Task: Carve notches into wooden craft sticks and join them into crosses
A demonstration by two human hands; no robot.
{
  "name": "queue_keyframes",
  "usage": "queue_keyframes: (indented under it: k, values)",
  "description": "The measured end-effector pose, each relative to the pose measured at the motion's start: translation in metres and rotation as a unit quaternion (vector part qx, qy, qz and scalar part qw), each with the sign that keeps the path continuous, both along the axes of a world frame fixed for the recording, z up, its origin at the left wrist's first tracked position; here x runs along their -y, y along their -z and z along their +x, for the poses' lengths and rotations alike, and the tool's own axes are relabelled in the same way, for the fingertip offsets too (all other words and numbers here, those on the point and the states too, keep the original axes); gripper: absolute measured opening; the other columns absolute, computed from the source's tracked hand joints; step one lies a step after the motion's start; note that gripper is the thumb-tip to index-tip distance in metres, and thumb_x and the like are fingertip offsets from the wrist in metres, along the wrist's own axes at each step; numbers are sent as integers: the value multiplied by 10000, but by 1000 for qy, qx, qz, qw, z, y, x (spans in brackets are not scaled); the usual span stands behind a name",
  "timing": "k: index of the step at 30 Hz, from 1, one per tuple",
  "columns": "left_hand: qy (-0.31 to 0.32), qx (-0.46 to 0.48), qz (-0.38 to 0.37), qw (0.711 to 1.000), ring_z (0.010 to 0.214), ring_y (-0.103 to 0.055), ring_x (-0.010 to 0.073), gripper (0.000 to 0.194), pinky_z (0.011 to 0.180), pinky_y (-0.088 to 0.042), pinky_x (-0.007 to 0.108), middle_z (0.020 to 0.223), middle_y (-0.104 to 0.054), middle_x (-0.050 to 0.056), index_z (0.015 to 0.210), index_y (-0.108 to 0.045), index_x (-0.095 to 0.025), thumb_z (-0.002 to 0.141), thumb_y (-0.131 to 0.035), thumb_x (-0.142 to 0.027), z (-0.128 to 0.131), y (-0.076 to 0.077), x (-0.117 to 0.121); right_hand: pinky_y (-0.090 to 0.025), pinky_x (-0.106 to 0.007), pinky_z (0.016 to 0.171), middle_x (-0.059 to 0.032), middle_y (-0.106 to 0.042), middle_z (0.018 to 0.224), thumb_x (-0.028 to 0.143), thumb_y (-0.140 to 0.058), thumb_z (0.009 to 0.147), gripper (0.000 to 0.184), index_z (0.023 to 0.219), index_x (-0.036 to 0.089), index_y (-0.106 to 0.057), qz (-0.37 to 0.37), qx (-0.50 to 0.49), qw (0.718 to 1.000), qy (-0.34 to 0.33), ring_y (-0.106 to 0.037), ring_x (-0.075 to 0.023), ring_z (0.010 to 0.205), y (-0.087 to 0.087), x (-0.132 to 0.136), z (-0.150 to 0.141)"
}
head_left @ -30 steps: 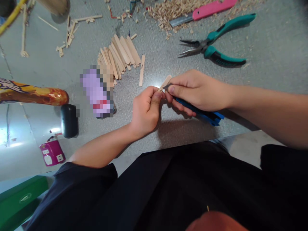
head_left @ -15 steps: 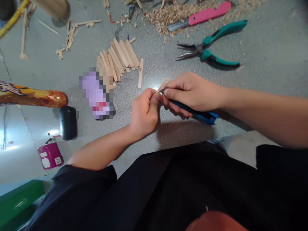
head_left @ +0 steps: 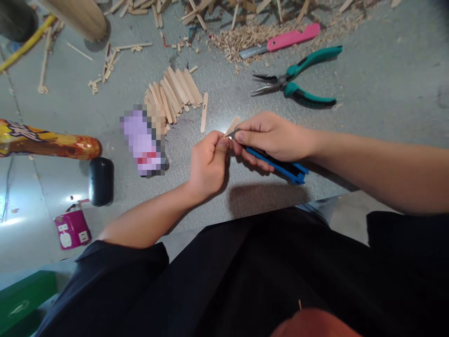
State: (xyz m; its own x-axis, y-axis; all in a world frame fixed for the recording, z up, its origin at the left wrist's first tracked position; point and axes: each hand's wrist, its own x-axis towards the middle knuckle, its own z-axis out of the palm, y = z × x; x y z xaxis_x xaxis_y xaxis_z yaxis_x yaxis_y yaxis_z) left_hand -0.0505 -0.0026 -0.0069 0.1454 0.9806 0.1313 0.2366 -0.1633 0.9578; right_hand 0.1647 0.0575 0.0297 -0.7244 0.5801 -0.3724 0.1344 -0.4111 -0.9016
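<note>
In the middle of the head view, my left hand [head_left: 209,161] pinches a wooden craft stick [head_left: 232,125], whose far end shows above the fingers. My right hand [head_left: 268,138] is wrapped round a blue utility knife [head_left: 291,174], its tail sticking out below the palm. The knife's dark blade meets the stick between the two hands; the exact contact is partly hidden by my fingertips. Just beyond lies a loose craft stick [head_left: 204,112] with a small slot in it. A fanned pile of craft sticks [head_left: 175,91] rests to its left.
Teal-handled needle-nose pliers [head_left: 291,82] lie open beyond my right hand. Behind them, a pink knife [head_left: 293,38] rests by wood shavings [head_left: 242,40]. Leftward are a blurred purple packet [head_left: 142,140], a black case [head_left: 101,181], an orange wrapper tube [head_left: 49,139] and a magenta adapter [head_left: 72,229].
The view has shifted slightly, so the pliers and pink knife sit lower and further left, with more sticks showing at the top. Both hands keep their holds, moved a little left in view.
</note>
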Motion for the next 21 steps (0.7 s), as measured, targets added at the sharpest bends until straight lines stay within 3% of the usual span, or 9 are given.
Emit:
queue_keyframes:
  k: [9,16,21]
  values:
    - [5,-3,9,1000,595,-567,144,559,583,-467,348,702,-670,-4,909,-735,-249,1225,-608,-693,2,0,2,-466,-234,377,29,-668,623,441,-732,1230,400,904,213,-689,37,25,999,-22,-624,-121,398,-4,-3,7]
    - [18,-48,28,998,651,-610,168,536,644,-482,382,746,-712,12,910,-712,-265,1244,-578,-663,-1,1,1,-465,-244,377,28,-664,612,400,-700,1236,391,891,220,-679,18,39,999,-27,-616,-128,399,-5,-3,5]
    - [19,-46,18,999,672,-633,185,526,673,-509,411,763,-724,16,916,-676,-278,1236,-579,-684,0,0,2,-485,-244,396,39,-666,603,449,-693,1244,410,902,226,-657,-16,16,1000,14,-600,-124,389,-1,3,1]
